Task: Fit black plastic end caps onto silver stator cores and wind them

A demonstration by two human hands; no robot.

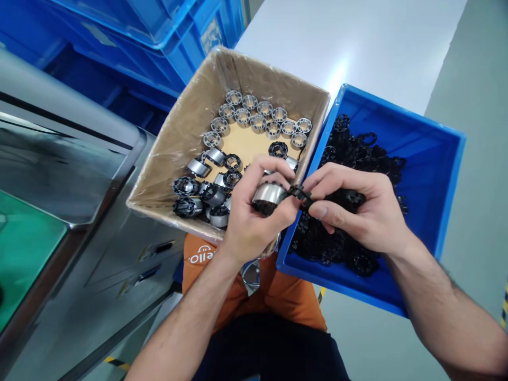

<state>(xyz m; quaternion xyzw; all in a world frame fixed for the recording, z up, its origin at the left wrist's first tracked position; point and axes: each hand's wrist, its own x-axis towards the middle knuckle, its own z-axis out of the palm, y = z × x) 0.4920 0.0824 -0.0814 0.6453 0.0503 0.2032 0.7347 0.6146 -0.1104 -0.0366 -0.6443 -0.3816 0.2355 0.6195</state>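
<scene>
My left hand (257,211) is curled around a silver stator core (269,196), a short metal cylinder with a black edge on its lower end. Close beside that core, my right hand (353,203) pinches a black plastic end ring (300,196) between thumb and fingers. The left fingertips reach this ring too, and whether it touches the core cannot be made out. Another black ring (353,198) shows at the right palm, perhaps tucked in the curled fingers. Both hands are over the adjoining rims of a cardboard box (178,121) and a blue bin (420,254).
Bare metal cores (257,123) stand in rows in the plastic-lined box; cores with black rings (212,193) lie loosely nearer me. Many loose black rings (357,148) fill the bin. Blue crates (159,58) are stacked behind, a metal machine (119,238) at left, a white table (357,32) beyond.
</scene>
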